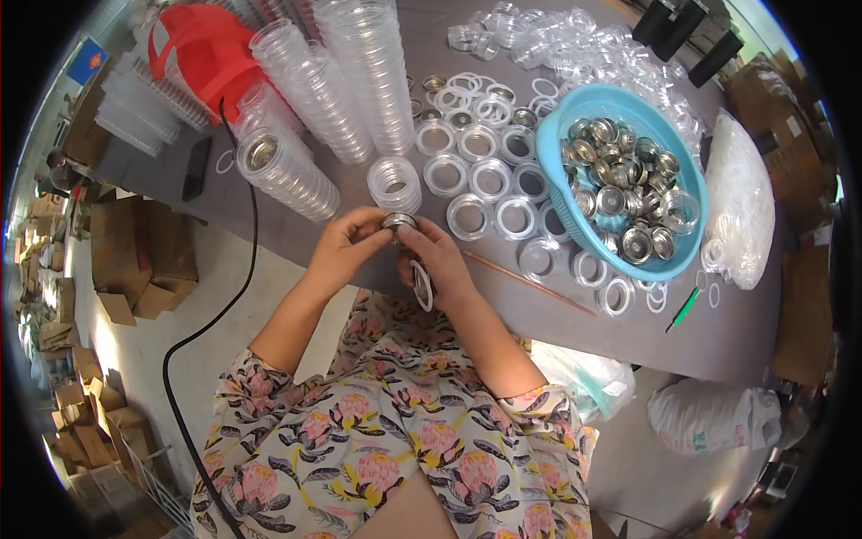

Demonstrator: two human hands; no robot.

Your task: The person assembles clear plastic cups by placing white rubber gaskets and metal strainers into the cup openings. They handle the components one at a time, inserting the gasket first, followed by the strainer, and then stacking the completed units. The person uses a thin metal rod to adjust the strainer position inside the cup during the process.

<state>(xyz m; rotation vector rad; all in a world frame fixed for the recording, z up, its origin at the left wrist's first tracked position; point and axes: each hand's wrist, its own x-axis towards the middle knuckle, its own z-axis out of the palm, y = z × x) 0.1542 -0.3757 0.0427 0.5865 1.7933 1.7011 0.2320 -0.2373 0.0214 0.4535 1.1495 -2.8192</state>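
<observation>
Between the fingertips of both hands sits a small round metal cup [398,220], held near the table's front edge. My left hand [348,241] pinches it from the left, and my right hand [437,256] grips its other side. Under the curled fingers of my right hand hangs a white-rimmed clear ring [421,286]. Just beyond my hands stands a short stack of clear plastic rings [394,184]. Rows of clear rings [489,179] lie flat to the right of it. A blue plastic basket [549,171] farther right holds many metal cups [620,171].
Tall stacks of clear plastic cups [368,81] rise at the back left beside a red plastic piece [202,58]. A copper-coloured rod [530,283] and a green-handled tool [684,310] lie near the front edge. A black cable [254,216] drops over the left edge.
</observation>
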